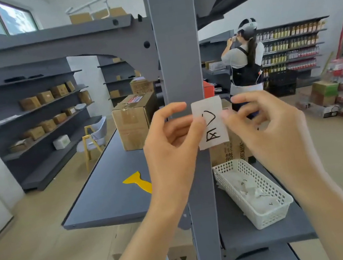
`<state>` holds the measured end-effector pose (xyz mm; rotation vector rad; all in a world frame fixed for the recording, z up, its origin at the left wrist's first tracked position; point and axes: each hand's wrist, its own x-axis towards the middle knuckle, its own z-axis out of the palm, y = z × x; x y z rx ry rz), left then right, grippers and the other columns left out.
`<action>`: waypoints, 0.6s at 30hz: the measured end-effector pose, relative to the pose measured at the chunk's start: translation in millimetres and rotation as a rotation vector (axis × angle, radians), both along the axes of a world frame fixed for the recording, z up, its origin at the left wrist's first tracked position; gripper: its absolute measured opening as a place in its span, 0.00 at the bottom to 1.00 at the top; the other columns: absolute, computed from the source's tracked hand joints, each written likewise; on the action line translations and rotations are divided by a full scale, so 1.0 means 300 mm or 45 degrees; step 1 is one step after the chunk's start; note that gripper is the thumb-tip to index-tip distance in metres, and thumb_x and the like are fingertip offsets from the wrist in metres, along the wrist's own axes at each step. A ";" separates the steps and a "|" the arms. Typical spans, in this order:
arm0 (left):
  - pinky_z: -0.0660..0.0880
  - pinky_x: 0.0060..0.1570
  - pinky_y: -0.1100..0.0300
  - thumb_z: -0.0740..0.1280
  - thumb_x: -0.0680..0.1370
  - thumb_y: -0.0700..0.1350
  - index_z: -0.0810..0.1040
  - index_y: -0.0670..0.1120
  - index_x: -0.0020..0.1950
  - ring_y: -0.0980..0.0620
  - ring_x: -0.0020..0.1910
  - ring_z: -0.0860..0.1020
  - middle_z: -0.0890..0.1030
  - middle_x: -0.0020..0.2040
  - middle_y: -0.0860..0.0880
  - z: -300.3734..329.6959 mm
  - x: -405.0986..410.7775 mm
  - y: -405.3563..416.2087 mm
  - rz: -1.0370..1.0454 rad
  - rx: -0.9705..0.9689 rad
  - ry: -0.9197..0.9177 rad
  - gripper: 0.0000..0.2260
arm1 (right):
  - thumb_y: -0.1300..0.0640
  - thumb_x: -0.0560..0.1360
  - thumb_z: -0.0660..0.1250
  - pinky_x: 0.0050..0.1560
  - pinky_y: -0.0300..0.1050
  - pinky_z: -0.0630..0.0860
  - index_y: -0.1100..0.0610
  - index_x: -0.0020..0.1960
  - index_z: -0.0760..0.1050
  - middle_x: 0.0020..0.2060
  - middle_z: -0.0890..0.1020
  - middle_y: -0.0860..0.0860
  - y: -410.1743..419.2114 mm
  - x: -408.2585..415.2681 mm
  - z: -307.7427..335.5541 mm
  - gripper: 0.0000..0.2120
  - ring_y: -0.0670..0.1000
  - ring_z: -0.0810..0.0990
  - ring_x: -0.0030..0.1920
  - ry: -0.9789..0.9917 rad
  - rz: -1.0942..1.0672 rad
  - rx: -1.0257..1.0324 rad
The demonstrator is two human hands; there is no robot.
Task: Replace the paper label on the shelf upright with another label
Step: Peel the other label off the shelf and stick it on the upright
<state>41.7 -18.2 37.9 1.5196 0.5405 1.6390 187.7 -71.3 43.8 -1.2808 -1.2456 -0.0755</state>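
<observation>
Holding one white paper label [210, 123] between them, two bare hands meet in front of the grey shelf upright [179, 60]. The left hand [172, 138] pinches the label's left edge with thumb and forefinger, its other fingers curled; the right hand [271, 122] grips the right edge in the same pinch. The label is a small upright rectangle, slightly curled at the top, with two black hand-drawn marks, one above the other. It sits at the upright's right edge, overlapping it; whether it touches the metal cannot be told.

The upright is a flat, smooth metal post painted matte grey. To its left, one yellow plastic scraper [137, 181] with a flared blade lies flat on a grey shelf [100, 200], partly hidden behind the left wrist, and one taped cardboard box [135, 122] stands farther back on the same shelf. To the right and below the hands, one white plastic lattice basket [268, 211], long and rectangular, rests on the lower shelf and holds several crumpled white paper scraps [250, 189]. A second person [242, 59] stands in the background, back turned.
</observation>
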 end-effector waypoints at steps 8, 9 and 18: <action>0.80 0.46 0.67 0.76 0.76 0.42 0.77 0.51 0.60 0.52 0.46 0.86 0.89 0.45 0.51 -0.024 -0.092 0.035 0.102 -0.058 0.078 0.15 | 0.51 0.76 0.75 0.38 0.30 0.76 0.49 0.43 0.86 0.36 0.86 0.41 0.061 -0.060 -0.034 0.05 0.40 0.82 0.35 0.029 0.214 -0.123; 0.80 0.47 0.67 0.76 0.76 0.43 0.77 0.51 0.60 0.53 0.45 0.86 0.89 0.44 0.52 -0.028 -0.097 0.043 0.146 -0.036 0.116 0.15 | 0.51 0.76 0.75 0.37 0.29 0.75 0.49 0.42 0.86 0.36 0.86 0.41 0.067 -0.063 -0.040 0.05 0.40 0.81 0.34 0.023 0.216 -0.134; 0.79 0.47 0.56 0.75 0.78 0.47 0.75 0.55 0.58 0.51 0.45 0.82 0.86 0.43 0.56 -0.050 -0.089 0.074 0.506 0.321 0.392 0.13 | 0.52 0.77 0.74 0.38 0.30 0.74 0.53 0.44 0.86 0.36 0.86 0.44 0.100 -0.078 -0.088 0.05 0.42 0.81 0.36 0.030 0.174 -0.066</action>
